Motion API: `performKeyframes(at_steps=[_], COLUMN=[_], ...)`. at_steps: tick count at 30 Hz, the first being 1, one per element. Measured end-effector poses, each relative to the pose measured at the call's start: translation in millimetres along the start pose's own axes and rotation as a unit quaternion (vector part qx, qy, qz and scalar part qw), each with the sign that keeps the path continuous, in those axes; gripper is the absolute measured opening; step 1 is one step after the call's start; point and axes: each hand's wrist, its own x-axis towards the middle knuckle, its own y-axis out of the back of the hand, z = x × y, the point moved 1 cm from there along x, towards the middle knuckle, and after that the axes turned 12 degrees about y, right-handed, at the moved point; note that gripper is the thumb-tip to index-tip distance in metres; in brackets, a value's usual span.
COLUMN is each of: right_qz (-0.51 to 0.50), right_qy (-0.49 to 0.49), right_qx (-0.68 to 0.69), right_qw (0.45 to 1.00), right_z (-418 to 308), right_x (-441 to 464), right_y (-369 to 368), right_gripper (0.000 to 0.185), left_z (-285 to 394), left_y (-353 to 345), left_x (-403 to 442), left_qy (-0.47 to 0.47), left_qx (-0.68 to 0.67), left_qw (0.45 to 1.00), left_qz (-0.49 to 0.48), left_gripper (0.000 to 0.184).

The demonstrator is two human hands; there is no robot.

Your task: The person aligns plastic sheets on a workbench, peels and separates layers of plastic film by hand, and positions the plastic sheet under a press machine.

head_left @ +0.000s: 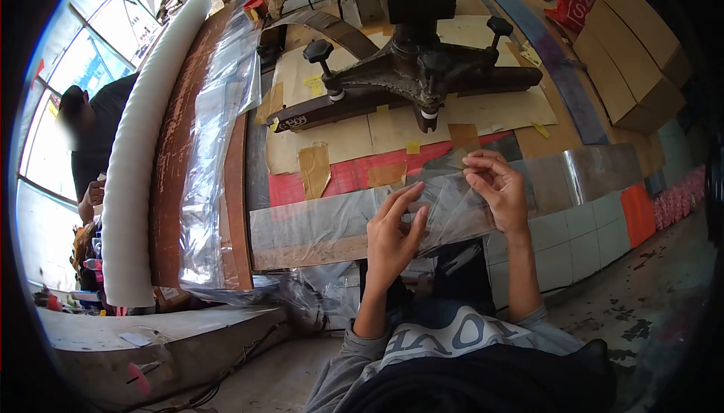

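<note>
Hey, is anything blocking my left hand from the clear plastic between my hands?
Nothing visible is: the clear plastic is right beside the left hand, toward the right hand. The black metal frame stands farther back, beyond both hands.

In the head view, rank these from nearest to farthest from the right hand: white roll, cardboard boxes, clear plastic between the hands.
1. Clear plastic: at the right hand, on its left side.
2. Cardboard boxes: ahead and to the right.
3. White roll: far left.
</note>
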Motion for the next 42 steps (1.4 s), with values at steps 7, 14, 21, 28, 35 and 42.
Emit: performKeyframes(at_steps=[7,14,21,28,35,42], right_qz=[-0.041,0.0,-0.154,-0.221,-0.276,-0.222], right_qy=[0.005,0.04,0.127,0.232,-0.004,0.12], right_qx=[0.072,-0.264,-0.451,-0.559,-0.462,-0.48], right_qw=[0.997,0.964,0.87,0.765,0.843,0.84], right_z=[-1.1,-5.6,-3.4,26.5,18.2,25.3], right_x=[-1.4,-0.6,60.1,82.4,90.2,79.7], right_y=[7.0,10.7,22.6,28.1,24.3,17.6], right_gripper=[0.025,0.02,0.036,0.043,0.037,0.032], left_z=[1.5,-11.6,-13.6,-10.9,-10.9,-8.5], left_y=[2.6,14.9,17.7,22.8,18.9,18.3], left_x=[0.7,-0.6,0.7,0.6,-0.4,-2.9], left_qy=[0.01,0.021,-0.072,-0.053,-0.062,-0.007], left_qx=[-0.03,-0.093,-0.066,-0.03,-0.057,-0.082], left_qw=[0.998,0.977,0.95,0.94,0.943,0.94], left_qz=[-0.056,-0.193,-0.295,-0.335,-0.323,-0.331], left_gripper=[0.034,0.032,0.031,0.032,0.029,0.026])
